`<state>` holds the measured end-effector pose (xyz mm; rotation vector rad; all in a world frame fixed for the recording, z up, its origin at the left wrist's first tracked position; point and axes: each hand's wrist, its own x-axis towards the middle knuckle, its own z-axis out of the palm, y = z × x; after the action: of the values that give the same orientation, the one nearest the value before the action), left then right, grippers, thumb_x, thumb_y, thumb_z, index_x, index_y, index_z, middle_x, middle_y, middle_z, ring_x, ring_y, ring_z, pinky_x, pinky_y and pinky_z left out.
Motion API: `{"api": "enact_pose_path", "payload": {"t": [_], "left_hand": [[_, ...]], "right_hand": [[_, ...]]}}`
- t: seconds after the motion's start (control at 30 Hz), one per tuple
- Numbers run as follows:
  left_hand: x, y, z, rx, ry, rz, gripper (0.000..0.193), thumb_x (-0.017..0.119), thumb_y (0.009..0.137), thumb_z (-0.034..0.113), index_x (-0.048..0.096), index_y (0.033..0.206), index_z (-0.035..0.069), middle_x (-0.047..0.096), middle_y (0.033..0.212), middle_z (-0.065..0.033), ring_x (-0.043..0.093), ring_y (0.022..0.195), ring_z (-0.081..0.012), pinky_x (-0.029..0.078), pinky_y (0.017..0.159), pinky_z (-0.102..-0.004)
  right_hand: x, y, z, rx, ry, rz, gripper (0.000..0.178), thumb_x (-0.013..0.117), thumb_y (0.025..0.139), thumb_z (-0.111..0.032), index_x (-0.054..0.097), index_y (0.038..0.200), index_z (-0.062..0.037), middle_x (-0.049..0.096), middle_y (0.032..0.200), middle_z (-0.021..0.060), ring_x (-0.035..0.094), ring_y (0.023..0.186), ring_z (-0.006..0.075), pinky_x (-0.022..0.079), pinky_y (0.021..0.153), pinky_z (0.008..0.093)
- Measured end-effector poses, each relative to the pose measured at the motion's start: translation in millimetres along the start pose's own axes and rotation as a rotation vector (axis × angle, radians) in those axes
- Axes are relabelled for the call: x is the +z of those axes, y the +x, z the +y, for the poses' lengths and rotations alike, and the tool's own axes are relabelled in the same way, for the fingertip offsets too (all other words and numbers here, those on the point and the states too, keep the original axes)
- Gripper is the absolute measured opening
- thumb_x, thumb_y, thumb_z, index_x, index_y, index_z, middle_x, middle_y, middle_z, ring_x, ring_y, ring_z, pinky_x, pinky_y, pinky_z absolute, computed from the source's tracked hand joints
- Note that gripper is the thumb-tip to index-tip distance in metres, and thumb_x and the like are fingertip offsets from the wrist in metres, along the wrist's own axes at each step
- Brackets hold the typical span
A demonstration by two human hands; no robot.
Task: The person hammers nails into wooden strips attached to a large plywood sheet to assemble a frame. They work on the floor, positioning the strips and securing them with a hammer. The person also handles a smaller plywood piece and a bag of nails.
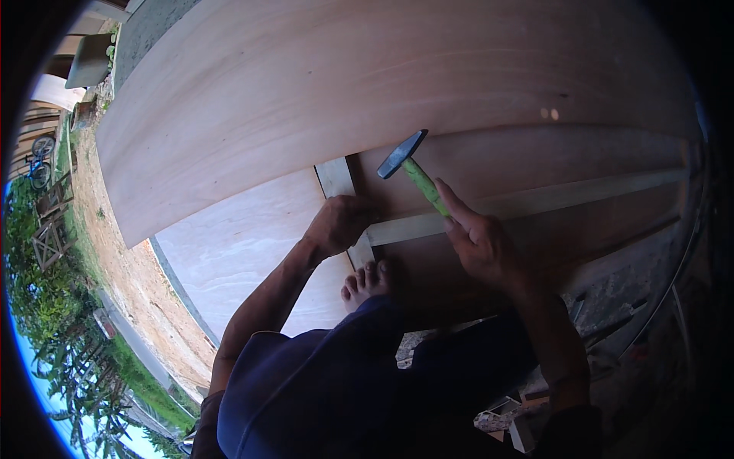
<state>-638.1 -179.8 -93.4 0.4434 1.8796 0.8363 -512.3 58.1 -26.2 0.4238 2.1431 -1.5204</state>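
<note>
My right hand (483, 249) is wrapped round the green handle of a hammer (423, 183), whose dark metal head is raised over the frame to the upper left of the hand. My left hand (342, 224) is closed in a pinch on a short pale wooden batten (333, 177); whatever its fingers hold is hidden. A long batten (527, 202) meets the short one beside that hand and runs off to the right. Beyond both hands spreads a large plywood sheet (306, 99). My bare foot (365, 286) rests at the near end of the short batten.
A paler plywood panel (245, 237) lies left of my left hand. At the lower right are scattered wood offcuts (522, 434). Off to the far left, sandy ground (145, 294) borders plants, and a blue bicycle (40, 163) stands there.
</note>
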Motion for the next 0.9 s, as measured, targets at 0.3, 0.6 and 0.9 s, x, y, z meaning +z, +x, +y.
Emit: {"api": "enact_pose_path", "payload": {"t": [0.3,0.6,0.9], "left_hand": [[2.1,-0.5,5.2,0.046,0.010,0.058,0.015,0.064,0.095,0.010,0.070,0.099,-0.002,0.060,0.063,-0.0049,0.057,0.051,-0.0088,0.046,0.047,-0.0280],[-1.6,3.7,6.8,-0.096,0.091,-0.034,0.018,0.062,0.091,0.019,0.070,0.096,0.004,0.066,0.079,-0.0197,0.068,0.073,-0.0312,0.053,0.069,-0.0399],[-0.9,16.0,18.2,-0.193,0.314,-0.098,0.021,0.057,0.093,0.023,0.073,0.099,0.010,0.070,0.090,-0.0177,0.068,0.090,-0.0365,0.054,0.078,-0.0456]], "right_hand": [[5.3,-1.9,5.7,0.005,0.005,0.007,0.055,0.050,0.100,-0.014,0.033,0.153,-0.0099,0.064,0.115,0.0313,0.066,0.104,0.0434,0.051,0.090,0.0424],[9.2,-0.1,16.9,0.004,-0.061,-0.051,0.054,0.050,0.101,-0.015,0.036,0.152,-0.0095,0.058,0.131,0.0282,0.061,0.118,0.0404,0.049,0.097,0.0415],[5.5,-1.2,20.5,0.157,0.032,-0.109,0.053,0.048,0.102,-0.016,0.035,0.152,-0.0063,0.053,0.140,0.0255,0.057,0.127,0.0350,0.043,0.106,0.0363]]}}
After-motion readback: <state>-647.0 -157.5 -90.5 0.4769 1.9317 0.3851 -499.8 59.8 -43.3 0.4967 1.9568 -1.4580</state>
